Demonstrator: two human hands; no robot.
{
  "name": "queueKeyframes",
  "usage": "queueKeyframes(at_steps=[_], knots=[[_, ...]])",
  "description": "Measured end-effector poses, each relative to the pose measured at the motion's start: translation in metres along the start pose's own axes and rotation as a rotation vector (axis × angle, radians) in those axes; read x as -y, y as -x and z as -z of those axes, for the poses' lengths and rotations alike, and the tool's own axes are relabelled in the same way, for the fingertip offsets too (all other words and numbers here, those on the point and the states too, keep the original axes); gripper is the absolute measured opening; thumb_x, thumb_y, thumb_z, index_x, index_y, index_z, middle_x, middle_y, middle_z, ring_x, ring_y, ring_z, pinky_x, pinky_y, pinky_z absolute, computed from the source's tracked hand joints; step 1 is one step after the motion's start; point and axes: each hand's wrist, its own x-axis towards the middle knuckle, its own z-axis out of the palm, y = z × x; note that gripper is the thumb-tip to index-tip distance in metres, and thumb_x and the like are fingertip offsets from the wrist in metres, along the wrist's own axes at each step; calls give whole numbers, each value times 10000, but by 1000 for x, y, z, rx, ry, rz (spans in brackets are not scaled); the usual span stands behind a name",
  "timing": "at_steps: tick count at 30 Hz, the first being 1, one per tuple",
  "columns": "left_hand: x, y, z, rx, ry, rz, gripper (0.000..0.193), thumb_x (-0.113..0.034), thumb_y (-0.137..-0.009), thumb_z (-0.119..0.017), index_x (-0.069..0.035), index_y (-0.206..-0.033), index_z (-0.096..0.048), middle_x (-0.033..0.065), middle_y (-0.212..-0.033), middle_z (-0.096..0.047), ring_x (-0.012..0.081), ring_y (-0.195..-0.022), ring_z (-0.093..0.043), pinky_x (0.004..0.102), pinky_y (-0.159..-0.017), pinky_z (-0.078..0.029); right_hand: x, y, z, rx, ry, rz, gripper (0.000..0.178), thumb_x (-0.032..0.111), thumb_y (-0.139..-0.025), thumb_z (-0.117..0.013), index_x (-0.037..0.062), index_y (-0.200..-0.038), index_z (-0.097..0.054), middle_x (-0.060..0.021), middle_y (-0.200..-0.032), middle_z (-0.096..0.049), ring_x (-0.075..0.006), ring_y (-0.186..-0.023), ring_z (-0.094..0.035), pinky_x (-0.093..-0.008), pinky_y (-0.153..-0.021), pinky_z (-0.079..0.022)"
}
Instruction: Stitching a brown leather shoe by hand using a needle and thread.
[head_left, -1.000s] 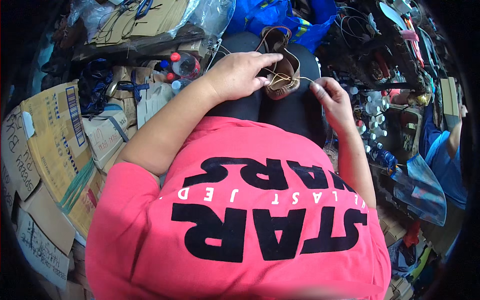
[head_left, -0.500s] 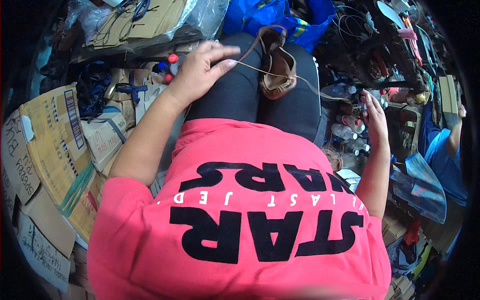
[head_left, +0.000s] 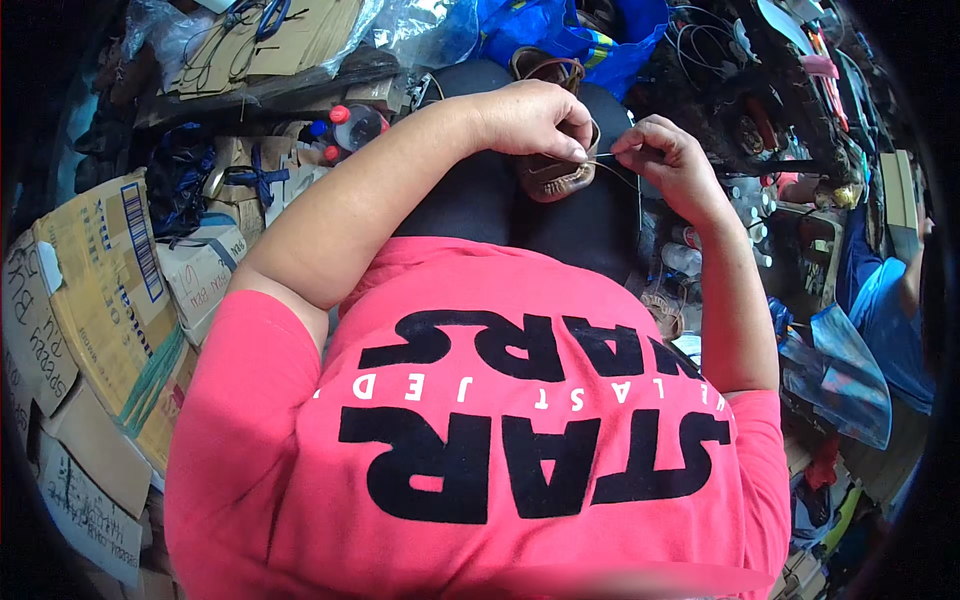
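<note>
A brown leather moccasin shoe (head_left: 556, 186) rests between my thighs, its stitched toe towards me. My left hand (head_left: 540, 118) reaches across the shoe and covers much of its opening. Thumb and fingers are pinched at the right rim, where a thin tan lace (head_left: 620, 172) comes out. Close by on the right, my right hand (head_left: 668, 160) is closed, fingertips pinched on a thin pale strand that runs to the left fingertips. Whether that strand is the lace's end or a needle is too small to tell.
A blue bag (head_left: 620, 30) lies just beyond my knees. Cardboard boxes (head_left: 110, 270) are stacked at the left, near red-capped bottles (head_left: 357, 125). More plastic bottles (head_left: 682, 258) stand at the right. Another person's blue clothing (head_left: 890, 310) shows at the far right.
My left hand has moved right, onto the shoe's rim. The right hand has come inward and up from the bottles, and the lace stretched between them is now short and slack.
</note>
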Motion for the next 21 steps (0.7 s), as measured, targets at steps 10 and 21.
queueKeyframes(at_steps=[10,21], knots=[[15,-4,-8,-11,136,-60,203,-186,-812,-676,-53,-964,-700,46,-843,-699,117,-798,-632,288,-766,-485,7,-6,0,112,10,25,129,-23,-790,-672,71,-877,-694,-17,-846,-583,-115,-800,-583,-259,-711,-484],[12,2,-11,-14,354,9,195,-172,-797,-689,-21,-919,-705,48,-875,-666,134,-863,-611,290,-824,-464,-11,11,-24,34,-134,8,131,-21,-781,-692,55,-887,-699,-16,-851,-633,-101,-794,-580,-244,-718,-473]])
